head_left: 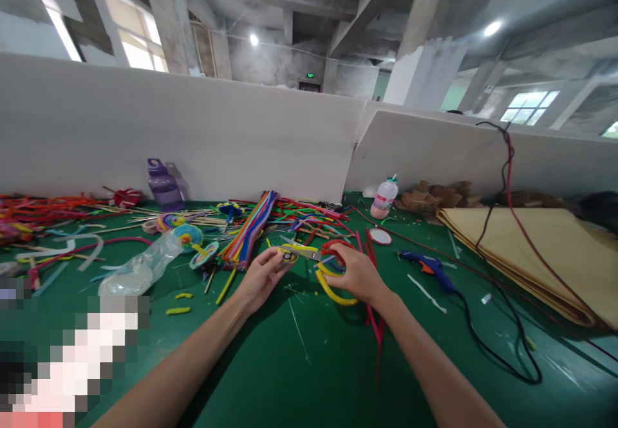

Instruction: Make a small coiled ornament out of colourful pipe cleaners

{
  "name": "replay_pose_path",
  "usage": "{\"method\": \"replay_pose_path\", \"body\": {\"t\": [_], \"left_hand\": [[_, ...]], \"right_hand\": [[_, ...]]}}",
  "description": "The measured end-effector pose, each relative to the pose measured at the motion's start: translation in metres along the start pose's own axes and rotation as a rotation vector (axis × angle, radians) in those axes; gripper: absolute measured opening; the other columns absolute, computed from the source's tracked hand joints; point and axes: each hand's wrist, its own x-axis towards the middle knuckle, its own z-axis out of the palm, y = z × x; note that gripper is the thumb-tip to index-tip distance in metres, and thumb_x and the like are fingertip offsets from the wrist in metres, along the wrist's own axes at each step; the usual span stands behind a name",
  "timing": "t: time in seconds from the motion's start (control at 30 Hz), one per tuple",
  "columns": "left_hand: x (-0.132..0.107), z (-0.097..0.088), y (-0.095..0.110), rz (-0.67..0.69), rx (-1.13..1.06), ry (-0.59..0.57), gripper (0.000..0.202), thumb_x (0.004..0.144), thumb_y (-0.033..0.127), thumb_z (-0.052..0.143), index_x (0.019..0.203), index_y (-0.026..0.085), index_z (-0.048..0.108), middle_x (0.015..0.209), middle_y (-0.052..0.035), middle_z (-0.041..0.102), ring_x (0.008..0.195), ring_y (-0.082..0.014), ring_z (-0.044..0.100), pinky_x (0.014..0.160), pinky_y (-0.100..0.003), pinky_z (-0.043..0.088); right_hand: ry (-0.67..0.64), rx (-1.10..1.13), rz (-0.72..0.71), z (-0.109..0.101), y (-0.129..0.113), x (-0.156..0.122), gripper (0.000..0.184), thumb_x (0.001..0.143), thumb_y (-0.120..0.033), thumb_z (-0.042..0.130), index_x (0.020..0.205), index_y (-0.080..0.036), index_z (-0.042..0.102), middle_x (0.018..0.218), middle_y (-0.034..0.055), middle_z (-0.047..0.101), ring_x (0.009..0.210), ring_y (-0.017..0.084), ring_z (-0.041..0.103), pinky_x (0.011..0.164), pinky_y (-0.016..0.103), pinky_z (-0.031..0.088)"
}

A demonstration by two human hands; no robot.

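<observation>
My left hand (pixel 263 273) pinches a small coiled pipe-cleaner disc (pixel 288 255), yellow with a purple centre, just above the green table (pixel 299 363). My right hand (pixel 355 273) is closed on scissors (pixel 309 251) with red and yellow loop handles; their blades point left and meet the disc. A yellow pipe cleaner (pixel 333 293) curves under my right hand. Red pipe cleaners (pixel 374 318) lie beneath my right wrist.
A rainbow bundle of pipe cleaners (pixel 248 232) and finished spiral discs (pixel 190 235) lie to the left with a clear plastic bag (pixel 138 270). A blue glue gun (pixel 427 266) with a black cord lies right, near brown paper sheets (pixel 541 254). A purple bottle (pixel 164 186) and a pink bottle (pixel 385 197) stand by the white partition.
</observation>
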Motion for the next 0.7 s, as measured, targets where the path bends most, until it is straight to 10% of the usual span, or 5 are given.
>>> {"method": "replay_pose_path", "body": {"t": [0.7], "left_hand": [[0.0,0.003,0.001,-0.002,-0.037,0.025,0.01,0.07,0.018,0.069,0.08,0.016,0.065,0.088,-0.0026,0.07,0.09,-0.0154,0.063,0.096,-0.038,0.041]], "right_hand": [[0.149,-0.011,0.35,0.021,0.032,0.002,0.045,0.069,-0.049,0.059,0.102,-0.019,0.051,0.076,0.0039,0.061,0.064,0.018,0.058,0.055,0.026,0.041]]}}
